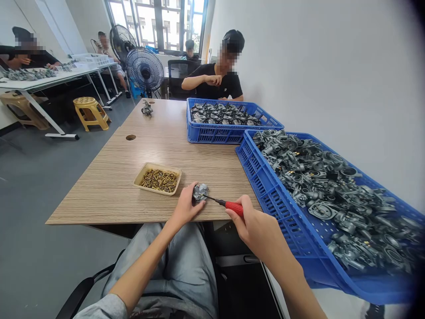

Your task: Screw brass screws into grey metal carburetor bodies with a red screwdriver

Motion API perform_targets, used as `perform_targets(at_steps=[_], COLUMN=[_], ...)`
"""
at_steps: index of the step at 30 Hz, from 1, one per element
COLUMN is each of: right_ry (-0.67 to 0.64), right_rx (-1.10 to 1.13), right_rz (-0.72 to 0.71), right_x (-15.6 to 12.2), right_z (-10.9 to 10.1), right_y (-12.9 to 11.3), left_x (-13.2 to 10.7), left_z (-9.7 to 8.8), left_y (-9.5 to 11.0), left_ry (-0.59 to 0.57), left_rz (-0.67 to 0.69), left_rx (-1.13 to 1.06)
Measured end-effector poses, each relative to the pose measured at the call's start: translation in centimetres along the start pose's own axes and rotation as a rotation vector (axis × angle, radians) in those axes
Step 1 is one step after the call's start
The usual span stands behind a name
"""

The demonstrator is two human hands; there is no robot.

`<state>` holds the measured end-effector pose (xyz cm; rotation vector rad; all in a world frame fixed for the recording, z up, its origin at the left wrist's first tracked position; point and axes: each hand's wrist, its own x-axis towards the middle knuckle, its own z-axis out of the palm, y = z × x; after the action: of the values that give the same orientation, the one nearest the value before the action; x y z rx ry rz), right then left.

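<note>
Left hand (184, 206) closed round small carburetor (200, 192), holding it on surface (109, 186) near front edge — right hand (255, 225) gripping screwdriver (234, 208) by red handle, shaft slanting left, tip at carburetor body. Brass parts (158, 180) in beige tray (156, 166) just beside left hand; blue crate (265, 199) heaped with carburetor bodies (318, 186) right of right hand, second crate (212, 135) beyond
</note>
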<state>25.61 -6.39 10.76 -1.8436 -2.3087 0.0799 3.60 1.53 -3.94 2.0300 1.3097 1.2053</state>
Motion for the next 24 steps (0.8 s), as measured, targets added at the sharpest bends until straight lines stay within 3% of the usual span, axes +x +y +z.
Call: perform_targets(at_steps=[2, 8, 15, 20, 24], right_ry=[0.010, 0.019, 0.078, 0.023, 0.035], right_rx=[-0.023, 0.267, 0.039, 0.227, 0.107], right_rz=[0.016, -0.168, -0.017, -0.138, -0.090], right_x=[0.03, -0.12, 0.06, -0.08, 0.04], right_z=[0.10, -0.33, 0.58, -0.22, 0.24], right_y=[0.08, -0.01, -0.14, 0.21, 0.14], left_x=[0.00, -0.01, 0.03, 0.02, 0.03], left_z=[0.02, 0.06, -0.01, 0.00, 0.01], left_y=[-0.02, 0.10, 0.10, 0.04, 0.11], left_ry=[-0.002, 0.004, 0.005, 0.004, 0.002], left_rz=[0.001, -0.001, 0.007, 0.014, 0.006], left_rx=[-0.001, -0.005, -0.006, -0.018, -0.020])
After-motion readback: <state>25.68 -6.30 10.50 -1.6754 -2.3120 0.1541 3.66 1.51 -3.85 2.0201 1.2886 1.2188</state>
